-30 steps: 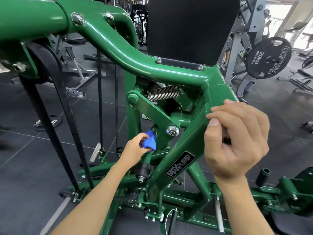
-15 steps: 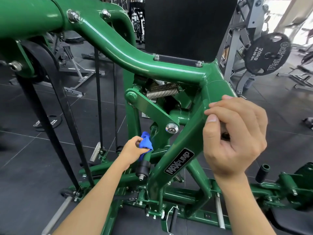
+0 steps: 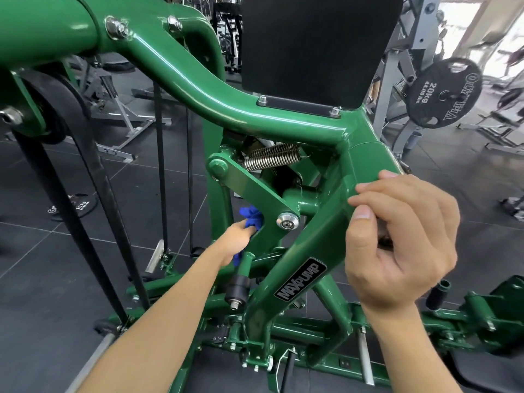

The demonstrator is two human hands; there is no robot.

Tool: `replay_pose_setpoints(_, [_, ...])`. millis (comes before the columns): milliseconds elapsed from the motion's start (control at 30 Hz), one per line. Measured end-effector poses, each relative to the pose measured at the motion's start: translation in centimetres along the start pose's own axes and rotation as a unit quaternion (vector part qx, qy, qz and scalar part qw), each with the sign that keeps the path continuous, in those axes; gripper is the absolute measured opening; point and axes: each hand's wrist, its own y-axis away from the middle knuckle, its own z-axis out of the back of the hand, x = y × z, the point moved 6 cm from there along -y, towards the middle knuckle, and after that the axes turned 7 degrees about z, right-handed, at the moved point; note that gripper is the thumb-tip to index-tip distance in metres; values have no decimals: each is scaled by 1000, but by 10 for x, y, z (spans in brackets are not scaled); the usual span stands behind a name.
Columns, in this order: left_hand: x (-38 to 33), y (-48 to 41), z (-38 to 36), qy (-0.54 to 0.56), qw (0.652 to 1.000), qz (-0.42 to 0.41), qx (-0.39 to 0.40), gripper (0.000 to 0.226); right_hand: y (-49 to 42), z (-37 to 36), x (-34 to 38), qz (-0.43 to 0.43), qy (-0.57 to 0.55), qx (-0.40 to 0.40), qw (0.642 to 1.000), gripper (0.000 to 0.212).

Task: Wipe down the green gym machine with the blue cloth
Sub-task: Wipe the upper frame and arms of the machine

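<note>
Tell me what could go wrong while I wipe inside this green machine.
Your left hand holds the bunched blue cloth in beside the flat green pivot link, below the steel coil springs; if that linkage shifts, fingers could be pinched. The cloth's loose folds could also snag on the round silver pivot bolt. Your right hand's grip on the glossy green frame tube could slip.

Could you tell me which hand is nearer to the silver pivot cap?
Left. The left hand, holding the blue cloth, is just below-left of the silver pivot cap; the right hand grips the green frame further off to its right.
</note>
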Motion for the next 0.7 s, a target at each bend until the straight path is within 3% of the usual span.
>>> replay_pose_setpoints(100, [1, -8, 2, -12, 1000, 12, 12, 18, 0, 0, -1, 3, 7, 3, 1000, 23])
replay_pose_setpoints(233, [16, 13, 3, 7, 1000, 19, 16, 32, 1, 0, 0, -6, 16, -1, 1000, 23])
replay_pose_setpoints(400, [54, 9, 16, 41, 998, 39, 27, 30, 0, -1, 2, -3, 24, -10, 1000, 24])
replay_pose_setpoints(567, [18, 12, 7, 78, 996, -8, -33, 28, 0, 0, 0, 9, 11, -12, 1000, 24])
replay_pose_setpoints(700, [-20, 20, -5, 79, 995, -46, -31, 22, 1, 0, 0, 5, 8, -7, 1000, 24])
